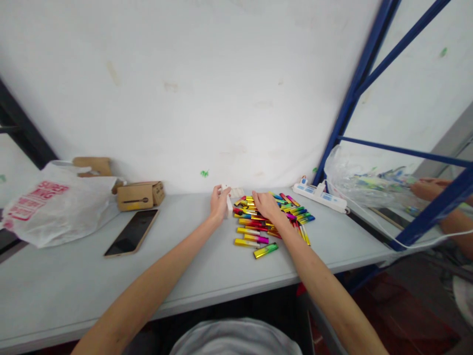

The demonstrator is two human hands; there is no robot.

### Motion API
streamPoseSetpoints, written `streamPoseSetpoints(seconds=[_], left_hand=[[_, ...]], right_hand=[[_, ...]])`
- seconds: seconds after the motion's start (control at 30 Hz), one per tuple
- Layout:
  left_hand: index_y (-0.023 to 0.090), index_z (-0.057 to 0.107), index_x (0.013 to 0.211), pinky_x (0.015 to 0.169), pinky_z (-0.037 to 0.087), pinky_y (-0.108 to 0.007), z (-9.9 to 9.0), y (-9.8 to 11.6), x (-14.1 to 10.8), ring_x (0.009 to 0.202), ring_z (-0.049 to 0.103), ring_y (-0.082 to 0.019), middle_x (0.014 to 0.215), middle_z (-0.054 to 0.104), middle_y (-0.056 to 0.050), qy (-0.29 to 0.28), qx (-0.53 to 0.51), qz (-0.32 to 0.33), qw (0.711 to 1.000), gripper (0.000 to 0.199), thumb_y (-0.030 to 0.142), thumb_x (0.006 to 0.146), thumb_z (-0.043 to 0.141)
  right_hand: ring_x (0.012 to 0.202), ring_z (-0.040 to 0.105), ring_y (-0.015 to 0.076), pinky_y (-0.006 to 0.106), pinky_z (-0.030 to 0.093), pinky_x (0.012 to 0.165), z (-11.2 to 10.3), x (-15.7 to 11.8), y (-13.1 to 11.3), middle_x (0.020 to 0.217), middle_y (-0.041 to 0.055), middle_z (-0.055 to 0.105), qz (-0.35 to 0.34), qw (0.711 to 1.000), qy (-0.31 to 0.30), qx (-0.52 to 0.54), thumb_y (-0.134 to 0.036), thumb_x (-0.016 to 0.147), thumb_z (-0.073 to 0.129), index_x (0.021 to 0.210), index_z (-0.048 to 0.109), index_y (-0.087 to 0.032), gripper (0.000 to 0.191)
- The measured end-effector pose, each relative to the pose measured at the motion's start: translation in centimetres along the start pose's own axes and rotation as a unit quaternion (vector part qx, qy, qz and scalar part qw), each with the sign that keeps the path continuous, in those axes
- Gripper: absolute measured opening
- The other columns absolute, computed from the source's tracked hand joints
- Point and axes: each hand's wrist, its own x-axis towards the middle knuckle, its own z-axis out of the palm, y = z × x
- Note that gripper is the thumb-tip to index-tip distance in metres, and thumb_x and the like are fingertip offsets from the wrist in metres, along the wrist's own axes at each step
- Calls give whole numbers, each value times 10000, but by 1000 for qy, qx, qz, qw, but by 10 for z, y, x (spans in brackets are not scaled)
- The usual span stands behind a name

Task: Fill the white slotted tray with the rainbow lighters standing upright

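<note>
My left hand (219, 203) is closed around the edge of a white box (229, 207), which stands at the left side of a pile of shiny, colourful lighter-like sticks (253, 223). Over the back of that pile lies my right hand (265, 203), its fingers among the sticks; the fingertips and anything under them are hard to make out. A yellow-green stick (265, 250) lies apart at the front of the pile. Behind the pile, between my hands, part of a pale, ridged item (237, 192) shows.
A phone (132, 232), a small brown carton (140, 196) and a white plastic bag (61, 202) lie to the left on the grey table (199, 268). At the right are a power strip (320, 195), a blue metal frame (342, 116) and another person's hands (428, 189) beyond it.
</note>
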Motion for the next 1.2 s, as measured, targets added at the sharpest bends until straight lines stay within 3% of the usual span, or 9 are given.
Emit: streamPoseSetpoints(seconds=[0.17,0.33,0.43,0.57,0.67,0.73,0.93,1.1,1.2], left_hand=[[263,524,1007,745,526,-304,-35,12,6,831,701,-202,972,663,8,-9,126,41,991,402,524,802,750],[257,470,856,716,464,-291,-98,21,0,820,631,-205,1008,725,-11,-103,273,93,952,484,661,772,723],[260,486,820,692,428,-295,-130,28,-3,778,589,-219,869,682,5,-120,366,104,917,490,680,749,728],[263,567,923,702,434,-308,-158,34,8,741,581,-231,772,613,26,-62,436,123,889,480,688,775,737],[252,572,969,753,484,-342,-166,27,29,771,613,-256,783,609,7,11,459,119,880,467,674,827,712],[237,568,979,874,514,-381,-165,18,46,937,651,-294,934,659,-56,16,471,142,870,433,620,847,720],[200,656,991,1031,504,-455,-140,-6,73,1139,634,-358,1125,654,-157,-84,568,114,811,327,521,927,656],[209,731,1173,1117,458,-517,-143,-13,59,1324,529,-403,1381,575,-186,-105,584,146,792,423,551,968,590],[246,750,1234,1142,452,-483,-153,-14,54,1251,576,-359,1283,626,-145,-174,557,163,795,387,451,928,629]], right_hand=[[1162,729,242,288,453,1042,-3,-2,4,1220,176,790,-30,999,-32,-1,-379,1170,300,1150,780,-137,539],[1102,715,252,304,467,999,-4,-6,8,1170,157,777,-28,999,-17,12,-387,1140,425,1090,774,-155,422],[1108,694,256,321,465,1010,-3,-8,8,1152,156,755,-37,999,13,34,-357,1124,475,1098,761,-153,352],[1160,666,248,331,456,1057,2,-2,-2,1180,159,731,-95,992,41,73,-349,1125,481,1170,739,-138,337],[1193,661,237,325,457,1073,7,18,-17,1236,168,725,-128,990,5,60,-288,1112,494,1215,738,-131,308],[1193,673,228,315,472,1053,10,39,-28,1279,176,724,-121,991,-34,35,-241,1096,500,1254,736,-131,304],[994,753,225,280,527,885,16,90,-46,1117,151,809,-117,987,-108,2,-214,978,664,1111,816,-151,212],[1008,760,227,268,526,853,20,90,-43,1138,117,822,-137,983,-123,0,-104,914,672,1130,821,-203,281],[1030,757,229,274,525,879,20,84,-41,1146,106,821,-148,982,-113,9,-96,921,658,1137,822,-227,302]])
